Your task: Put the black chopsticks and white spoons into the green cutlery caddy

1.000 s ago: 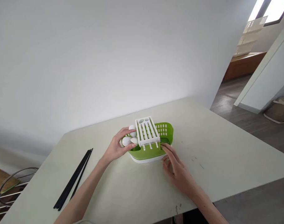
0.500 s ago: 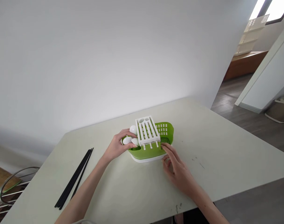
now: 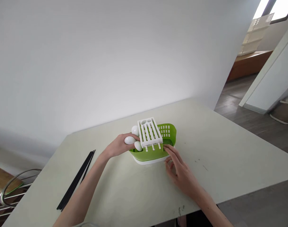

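A green cutlery drainer basket (image 3: 148, 155) with a white base stands on the table. A white slotted rack (image 3: 150, 132) sits over its middle. Three white spoons stick up at the left end: a rear spoon (image 3: 135, 130), a middle spoon (image 3: 129, 140) and a front spoon (image 3: 138, 146). My left hand (image 3: 119, 146) is closed around the spoons just below their bowls; its fingertips are partly hidden. My right hand (image 3: 178, 168) grips the front right of the basket, fingers over the rim and thumb low by the white base.
Several black chopsticks (image 3: 76, 179) lie on the table (image 3: 125, 192) left of the basket, partly behind my left forearm. A white wall (image 3: 125, 63) rises behind the table. A metal wire rack (image 3: 10, 192) stands at the lower left, beyond the table edge.
My left hand has shifted its hold, its thumb passing behind the spoons. The middle and front spoons have tilted and moved slightly. My right hand and the basket have stayed put.
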